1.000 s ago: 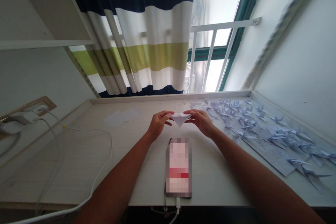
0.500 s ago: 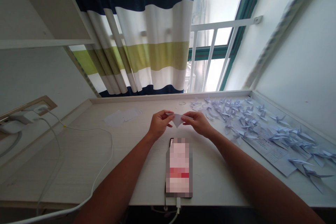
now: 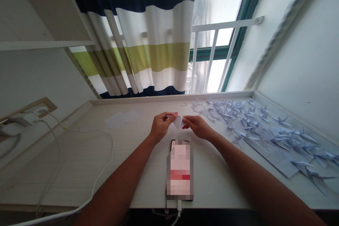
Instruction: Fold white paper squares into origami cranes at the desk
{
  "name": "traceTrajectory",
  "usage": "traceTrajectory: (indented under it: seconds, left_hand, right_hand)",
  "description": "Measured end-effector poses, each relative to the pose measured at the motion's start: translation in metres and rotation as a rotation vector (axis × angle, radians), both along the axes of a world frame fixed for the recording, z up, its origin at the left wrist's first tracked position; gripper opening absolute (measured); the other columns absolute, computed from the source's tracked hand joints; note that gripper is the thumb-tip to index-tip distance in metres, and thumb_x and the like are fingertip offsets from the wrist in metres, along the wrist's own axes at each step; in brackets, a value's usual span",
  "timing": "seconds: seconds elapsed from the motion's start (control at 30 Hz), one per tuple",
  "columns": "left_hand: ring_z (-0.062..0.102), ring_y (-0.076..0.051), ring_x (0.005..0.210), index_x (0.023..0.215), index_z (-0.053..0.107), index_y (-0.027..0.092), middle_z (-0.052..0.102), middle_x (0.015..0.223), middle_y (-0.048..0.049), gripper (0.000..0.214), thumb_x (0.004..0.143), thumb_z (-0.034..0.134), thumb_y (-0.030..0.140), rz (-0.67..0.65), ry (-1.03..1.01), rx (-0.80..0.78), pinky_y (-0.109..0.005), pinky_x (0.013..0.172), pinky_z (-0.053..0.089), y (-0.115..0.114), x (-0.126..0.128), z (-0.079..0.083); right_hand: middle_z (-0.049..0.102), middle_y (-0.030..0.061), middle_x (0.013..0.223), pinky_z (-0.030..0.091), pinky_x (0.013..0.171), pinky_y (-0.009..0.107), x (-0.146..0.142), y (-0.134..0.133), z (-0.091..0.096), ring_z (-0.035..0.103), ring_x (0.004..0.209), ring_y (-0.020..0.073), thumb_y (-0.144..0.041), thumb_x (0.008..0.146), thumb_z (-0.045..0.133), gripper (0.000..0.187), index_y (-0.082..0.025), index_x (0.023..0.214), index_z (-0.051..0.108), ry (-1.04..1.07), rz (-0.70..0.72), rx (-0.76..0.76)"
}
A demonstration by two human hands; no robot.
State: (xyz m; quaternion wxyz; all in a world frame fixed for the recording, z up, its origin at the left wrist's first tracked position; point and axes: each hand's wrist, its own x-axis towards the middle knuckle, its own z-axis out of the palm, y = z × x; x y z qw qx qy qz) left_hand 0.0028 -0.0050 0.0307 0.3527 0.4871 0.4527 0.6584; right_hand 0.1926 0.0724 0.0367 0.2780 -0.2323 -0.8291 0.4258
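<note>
Between my hands, above the white desk, is a small folded piece of white paper (image 3: 178, 122) with a point facing down. My left hand (image 3: 161, 125) pinches its left side between thumb and fingers. On the other side, my right hand (image 3: 197, 126) has its fingers closed on the paper's right edge. Just below the hands lies a phone (image 3: 180, 169), its screen blurred out and a white cable plugged into its lower end. Many folded paper cranes (image 3: 249, 120) are spread over the right part of the desk.
Flat white paper sheets (image 3: 123, 118) lie at the back left. A printed sheet (image 3: 272, 152) sits under some cranes. White charging cables (image 3: 112, 148) run from wall plugs (image 3: 28, 118) across the left side. A striped curtain (image 3: 156, 56) and a white railing (image 3: 225, 25) stand behind the desk.
The folded paper has turned between my fingers, showing a taller, narrower face. My right hand has shifted slightly and its fingers have curled in more. The left hand stays nearly in place.
</note>
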Motion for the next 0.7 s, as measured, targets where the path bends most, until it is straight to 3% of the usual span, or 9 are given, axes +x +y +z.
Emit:
traceTrajectory:
  seconds: [0.13,0.27,0.5,0.7]
  left_hand:
    - [0.067,-0.027,0.115,0.088,0.078,0.016,0.073,0.12,-0.0134,0.023,0.081,0.079,0.038,-0.007,0.072,0.027,-0.043,0.1,0.051,0.002,0.001,-0.005]
    - [0.067,-0.024,0.11,0.09,0.077,0.019,0.072,0.115,-0.0109,0.018,0.085,0.075,0.036,0.036,0.313,0.044,-0.042,0.1,0.051,0.002,-0.001,-0.009]
    - [0.06,-0.027,0.112,0.093,0.078,0.025,0.07,0.108,-0.0086,0.011,0.088,0.072,0.031,0.203,0.734,0.159,-0.044,0.099,0.049,-0.004,-0.003,0.001]
    - [0.063,-0.024,0.098,0.097,0.076,0.023,0.071,0.099,-0.0083,0.014,0.095,0.062,0.025,0.149,0.974,0.182,-0.04,0.089,0.049,-0.008,-0.004,0.006]
  right_hand:
    - [0.077,0.0085,0.095,0.059,0.079,0.036,-0.003,-0.004,-0.001,0.074,0.085,0.0224,-0.048,0.098,0.055,0.035,-0.018,0.106,0.072,0.105,-0.041,-0.026]
    - [0.078,0.0082,0.092,0.058,0.078,0.038,-0.002,-0.006,0.002,0.072,0.084,0.0234,-0.042,0.097,0.056,0.028,-0.02,0.097,0.072,0.052,-0.113,0.142]
    - [0.079,0.0096,0.102,0.057,0.082,0.04,-0.001,-0.007,0.006,0.072,0.089,0.0248,-0.038,0.099,0.054,0.028,-0.021,0.103,0.075,-0.008,-0.068,0.29]
    - [0.079,0.0115,0.105,0.055,0.081,0.04,0.0,-0.009,0.005,0.073,0.091,0.027,-0.034,0.102,0.049,0.03,-0.02,0.109,0.075,-0.193,-0.091,0.478]
